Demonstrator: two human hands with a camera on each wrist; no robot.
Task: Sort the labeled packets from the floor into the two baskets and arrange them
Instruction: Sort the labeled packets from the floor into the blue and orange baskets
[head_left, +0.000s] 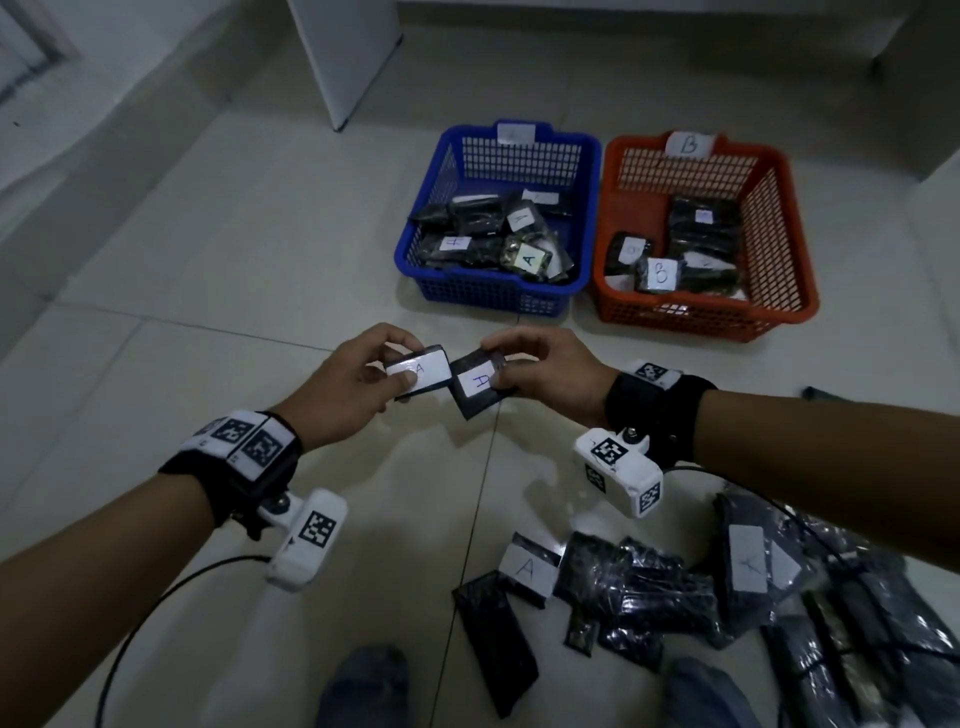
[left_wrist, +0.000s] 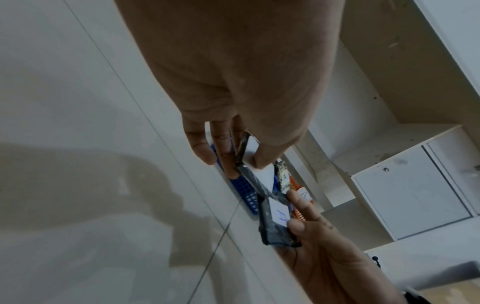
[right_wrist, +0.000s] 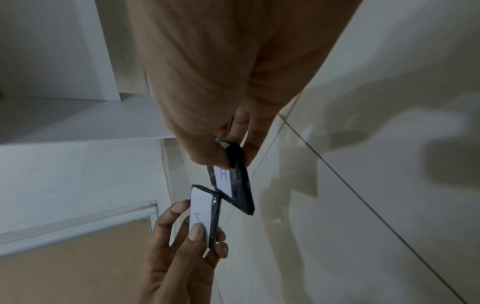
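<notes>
My left hand (head_left: 363, 379) pinches a flat black packet (head_left: 422, 370) with a white label marked A, thumb on the label. Beside it my right hand (head_left: 524, 371) pinches a second black packet (head_left: 478, 387), also labelled A. The two packets touch at their corners above the floor, in front of the baskets. The wrist views show the left packet (right_wrist: 205, 218) and the right packet (left_wrist: 276, 218) held edge to corner. The blue basket (head_left: 587, 171) with an unreadable label tag holds several A packets. The orange basket (head_left: 779, 208) tagged B holds several B packets.
A heap of black packets (head_left: 675, 587) lies on the tiled floor at the lower right, one with an A label (head_left: 525, 569) facing up. A white cabinet (head_left: 343, 57) stands behind the baskets. My knees (head_left: 363, 686) show at the bottom edge.
</notes>
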